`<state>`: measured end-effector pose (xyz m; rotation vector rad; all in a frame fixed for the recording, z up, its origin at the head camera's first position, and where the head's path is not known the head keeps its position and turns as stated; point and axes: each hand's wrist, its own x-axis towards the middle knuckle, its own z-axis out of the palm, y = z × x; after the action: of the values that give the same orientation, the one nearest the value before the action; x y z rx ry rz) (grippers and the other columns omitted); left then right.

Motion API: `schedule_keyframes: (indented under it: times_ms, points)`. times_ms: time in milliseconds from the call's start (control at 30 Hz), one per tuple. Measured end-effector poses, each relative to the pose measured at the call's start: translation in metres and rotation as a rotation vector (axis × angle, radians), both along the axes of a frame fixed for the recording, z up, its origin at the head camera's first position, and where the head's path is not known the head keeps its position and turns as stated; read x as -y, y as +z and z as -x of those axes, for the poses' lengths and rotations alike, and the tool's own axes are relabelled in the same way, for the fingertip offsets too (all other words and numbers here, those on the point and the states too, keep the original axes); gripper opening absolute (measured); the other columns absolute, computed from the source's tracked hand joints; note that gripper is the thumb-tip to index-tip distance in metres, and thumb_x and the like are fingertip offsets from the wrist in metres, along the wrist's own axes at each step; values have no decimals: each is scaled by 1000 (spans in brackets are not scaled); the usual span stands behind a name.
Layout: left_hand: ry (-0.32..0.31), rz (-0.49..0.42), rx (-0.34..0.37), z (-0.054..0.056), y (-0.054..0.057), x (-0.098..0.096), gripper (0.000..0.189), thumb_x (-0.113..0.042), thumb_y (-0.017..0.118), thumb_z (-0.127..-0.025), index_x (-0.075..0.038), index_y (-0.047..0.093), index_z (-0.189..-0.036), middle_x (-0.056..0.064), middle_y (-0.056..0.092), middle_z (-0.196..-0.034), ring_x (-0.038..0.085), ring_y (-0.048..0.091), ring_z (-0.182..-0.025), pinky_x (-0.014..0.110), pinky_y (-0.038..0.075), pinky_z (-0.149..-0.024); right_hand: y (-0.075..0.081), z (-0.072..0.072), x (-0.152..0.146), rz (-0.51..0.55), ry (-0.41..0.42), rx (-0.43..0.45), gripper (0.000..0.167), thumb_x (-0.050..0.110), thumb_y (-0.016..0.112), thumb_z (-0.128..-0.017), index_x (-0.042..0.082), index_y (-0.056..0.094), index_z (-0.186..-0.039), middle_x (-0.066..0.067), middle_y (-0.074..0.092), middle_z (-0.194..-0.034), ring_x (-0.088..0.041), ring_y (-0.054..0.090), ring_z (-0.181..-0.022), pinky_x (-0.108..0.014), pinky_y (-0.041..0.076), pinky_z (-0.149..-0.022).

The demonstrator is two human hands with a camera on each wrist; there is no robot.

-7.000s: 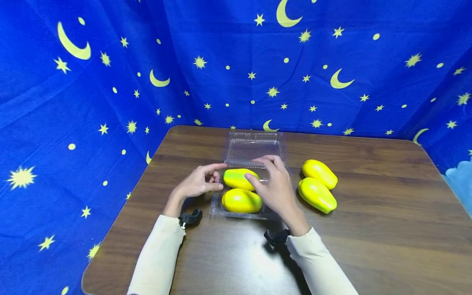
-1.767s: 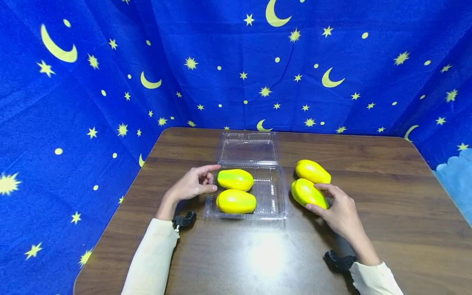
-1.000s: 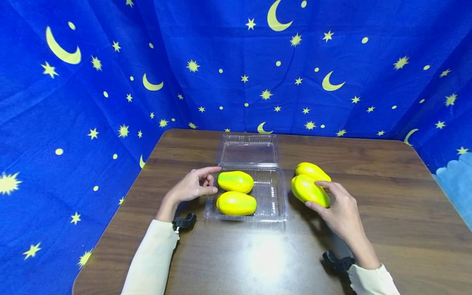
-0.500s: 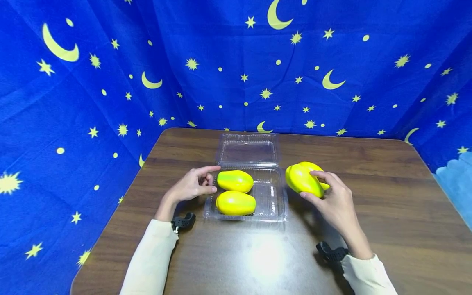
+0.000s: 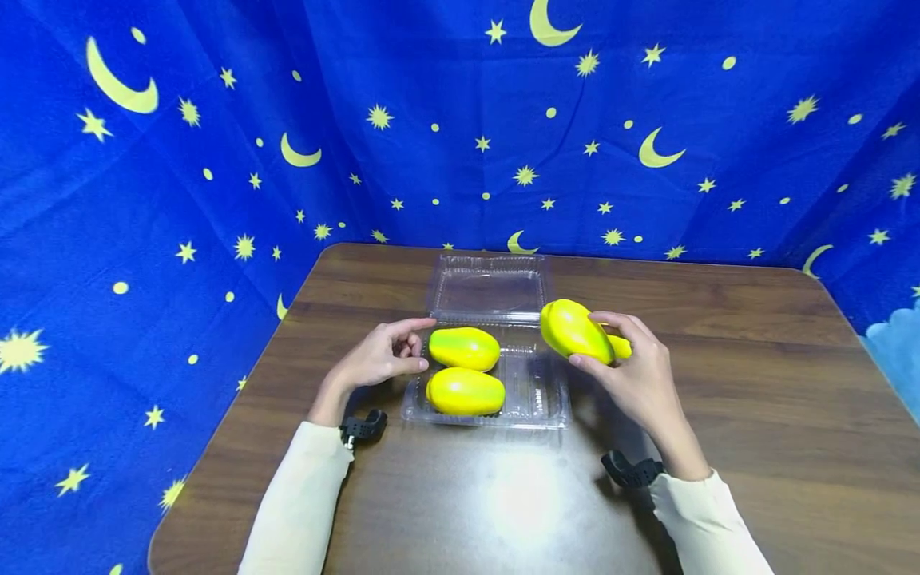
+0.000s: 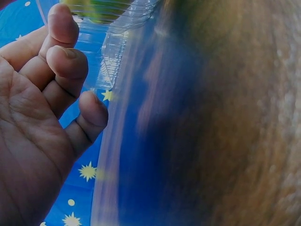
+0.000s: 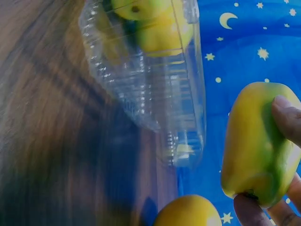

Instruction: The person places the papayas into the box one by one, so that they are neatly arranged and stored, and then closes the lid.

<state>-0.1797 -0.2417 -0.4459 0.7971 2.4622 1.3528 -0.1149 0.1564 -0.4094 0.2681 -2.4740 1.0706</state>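
In the head view my right hand [image 5: 640,375] holds a yellow-green papaya [image 5: 573,329] between thumb and fingers, lifted near the right side of a clear plastic clamshell box [image 5: 530,371]. Another papaya [image 5: 620,346] lies behind it, mostly hidden. Two papayas, a back one [image 5: 464,349] and a front one [image 5: 465,391], lie side by side in the left part of the box. My left hand [image 5: 377,357] is at the box's left edge, index finger and thumb extended toward the rim, other fingers loosely bent. The right wrist view shows the held papaya [image 7: 258,146] well off the table.
The box's lid [image 5: 492,286] stands folded back toward the far table edge. Beneath everything is a brown wooden table [image 5: 733,399], with a blue curtain [image 5: 431,160] of moons and stars behind and to the left.
A papaya that lay on the table at right has been gripped by my right hand, raised and carried left toward the box. Earlier that hand was over the box. My left hand stays put.
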Motion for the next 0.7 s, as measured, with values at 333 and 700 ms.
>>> schedule_keyframes:
  times_ms: [333, 700]
  points:
    - [-10, 6, -4, 3, 1, 0, 66, -18, 77, -89, -10, 49, -148, 3, 62, -85, 21, 53, -73, 25, 43, -65, 3, 13, 13, 21, 39, -11, 63, 19, 94, -68, 8, 67, -125, -13, 68, -121, -33, 67, -106, -36, 51, -86]
    - [-9, -8, -17, 4, -1, 3, 65, -16, 77, -88, -7, 49, -147, 4, 63, -85, 18, 52, -71, 24, 42, -64, -1, 23, 27, 86, 126, 71, 64, 20, 91, -72, 9, 64, -128, -10, 68, -122, -26, 67, -107, -47, 51, -91]
